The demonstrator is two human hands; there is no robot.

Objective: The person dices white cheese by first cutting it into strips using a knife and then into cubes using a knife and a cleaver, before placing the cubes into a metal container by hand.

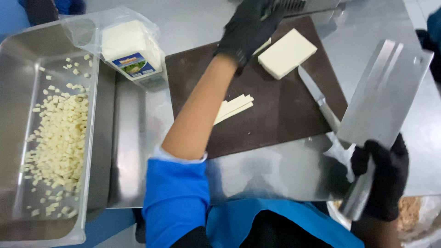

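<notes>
The right hand [380, 179], in a black glove, is closed around the handle of a broad cleaver [383, 94] held just off the right edge of the dark cutting board [275, 115]. The gloved left hand [248, 27] reaches across the board's far end, beside a pale cheese slab [287, 53]; its grip is too blurred to tell. Cheese strips [234, 108] lie mid-board, a knife [319, 98] lies on its right side, and a steel tray [18, 138] of diced cheese [59, 133] sits left of the board on the surface [275, 170].

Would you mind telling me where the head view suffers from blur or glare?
In the head view, the left hand is smeared by motion blur at the board's far edge; the cleaver in the right hand looks soft and streaked; the steel table shows bright, washed-out reflections; the diced cheese in the tray stays fairly sharp.
</notes>
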